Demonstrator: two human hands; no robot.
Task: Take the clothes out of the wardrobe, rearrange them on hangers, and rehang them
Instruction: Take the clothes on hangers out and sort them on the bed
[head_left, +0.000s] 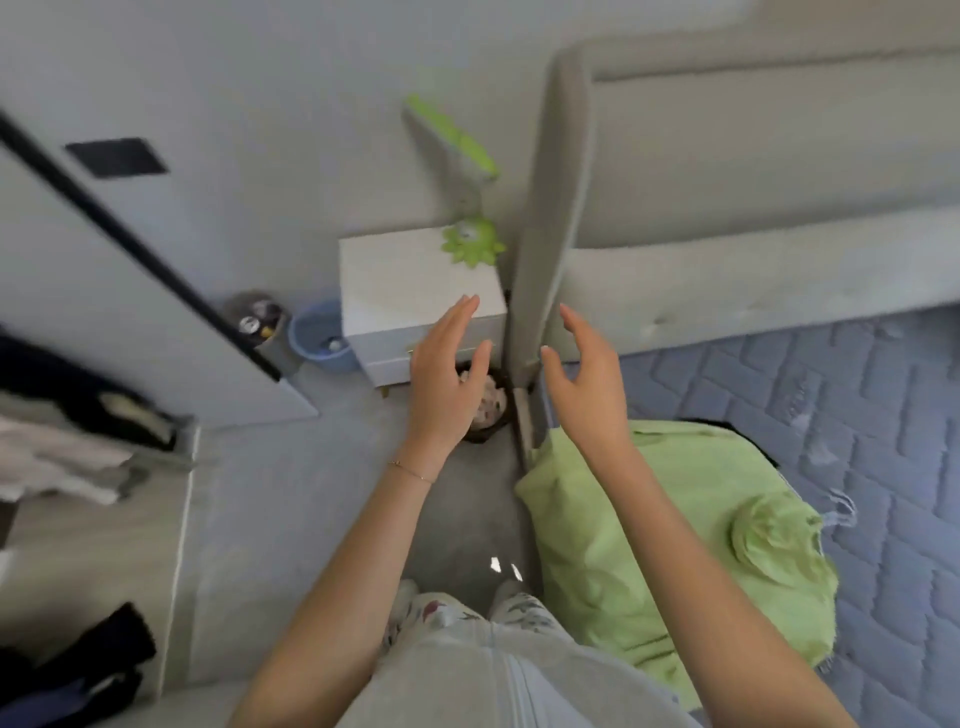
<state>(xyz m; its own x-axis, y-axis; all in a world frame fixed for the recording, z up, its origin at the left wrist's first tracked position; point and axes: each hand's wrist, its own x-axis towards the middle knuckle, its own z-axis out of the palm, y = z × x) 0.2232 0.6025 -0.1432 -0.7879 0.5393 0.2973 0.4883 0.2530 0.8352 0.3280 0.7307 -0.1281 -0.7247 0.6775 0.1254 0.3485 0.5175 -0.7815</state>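
Both my hands are raised in front of me, empty, with the fingers loosely spread. My left hand (447, 374) hovers over the floor in front of the white bedside cabinet (415, 291). My right hand (584, 379) is above the corner of the bed, just over a light green garment (675, 535) that lies crumpled on the blue quilted bed cover (831, 405). At the far left the open wardrobe shows dark clothes (67, 389) and a pale garment (62, 462) hanging, with more dark clothes (78, 670) lower down. No hanger is visible.
The wardrobe door (130, 291) with a black strip stands open at the left. A green desk lamp (467, 208) sits on the cabinet, a blue bin (319, 338) beside it. A doll's head (488, 410) lies on the grey floor. The padded headboard (556, 218) rises ahead.
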